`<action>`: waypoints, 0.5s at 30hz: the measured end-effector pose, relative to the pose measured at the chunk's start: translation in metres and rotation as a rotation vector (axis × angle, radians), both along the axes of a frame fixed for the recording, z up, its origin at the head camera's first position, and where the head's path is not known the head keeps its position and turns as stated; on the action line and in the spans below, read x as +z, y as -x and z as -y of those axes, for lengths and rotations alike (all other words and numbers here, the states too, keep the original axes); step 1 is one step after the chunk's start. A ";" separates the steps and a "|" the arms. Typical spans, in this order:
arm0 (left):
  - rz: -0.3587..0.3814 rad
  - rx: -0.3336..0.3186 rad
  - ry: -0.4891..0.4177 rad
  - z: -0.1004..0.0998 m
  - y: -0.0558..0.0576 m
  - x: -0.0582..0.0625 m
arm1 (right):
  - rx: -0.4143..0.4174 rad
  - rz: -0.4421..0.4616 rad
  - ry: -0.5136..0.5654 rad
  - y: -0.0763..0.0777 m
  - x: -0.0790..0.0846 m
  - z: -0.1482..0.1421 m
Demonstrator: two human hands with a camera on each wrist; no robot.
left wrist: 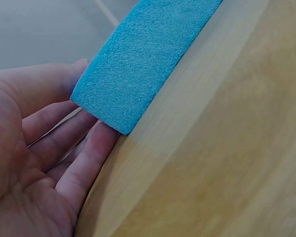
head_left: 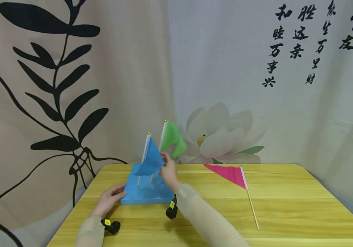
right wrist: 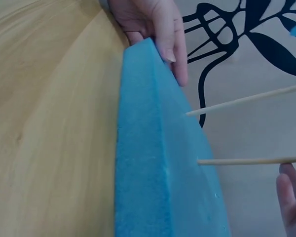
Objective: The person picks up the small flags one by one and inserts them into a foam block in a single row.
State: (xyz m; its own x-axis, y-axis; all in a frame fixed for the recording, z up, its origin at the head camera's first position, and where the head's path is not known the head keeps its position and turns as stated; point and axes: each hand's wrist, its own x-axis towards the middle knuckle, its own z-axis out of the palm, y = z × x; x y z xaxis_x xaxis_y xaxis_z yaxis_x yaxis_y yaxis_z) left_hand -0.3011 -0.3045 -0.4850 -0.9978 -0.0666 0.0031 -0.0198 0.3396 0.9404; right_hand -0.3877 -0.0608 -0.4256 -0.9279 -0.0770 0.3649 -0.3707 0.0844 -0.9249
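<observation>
A blue foam block [head_left: 145,199] lies on the table. Two flags on thin wooden sticks stand upright in it, leaning slightly: a blue flag [head_left: 150,159] and, behind it, a green flag [head_left: 171,135]. My left hand [head_left: 110,198] holds the block by its left edge near the front corner, thumb [left wrist: 44,84] on the top side, fingers along the side face. My right hand [head_left: 170,171] reaches behind the blue flag and pinches the green flag's stick [right wrist: 246,161] above the block. The blue flag's stick [right wrist: 237,102] shows beside it, untouched.
A pink triangular flag [head_left: 230,174] on a wooden stick lies at the right of the wooden table [head_left: 213,212]. A curtain with printed leaves [head_left: 81,99], a flower and writing hangs behind. Small dark holes mark the block's top.
</observation>
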 end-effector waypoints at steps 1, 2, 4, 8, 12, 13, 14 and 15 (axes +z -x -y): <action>0.001 0.000 -0.004 -0.001 0.000 0.000 | 0.007 -0.001 -0.005 -0.001 -0.001 0.000; 0.001 -0.003 -0.005 -0.001 0.000 0.000 | 0.011 -0.006 -0.017 -0.001 -0.002 0.000; 0.001 -0.010 -0.008 -0.002 0.000 0.000 | 0.006 -0.003 -0.029 -0.002 -0.004 0.000; 0.002 -0.016 -0.014 -0.002 0.001 0.000 | -0.016 0.031 -0.029 -0.003 -0.008 0.001; -0.004 -0.012 -0.010 0.001 0.003 -0.002 | -0.020 0.055 0.000 -0.001 -0.010 0.002; -0.006 -0.009 -0.012 0.002 0.003 -0.002 | -0.014 0.055 0.006 -0.001 -0.011 0.001; -0.006 -0.010 -0.012 0.002 0.004 -0.003 | -0.008 0.055 0.009 -0.001 -0.012 0.000; -0.007 -0.012 -0.011 0.003 0.004 -0.004 | 0.002 0.058 0.013 -0.001 -0.012 -0.001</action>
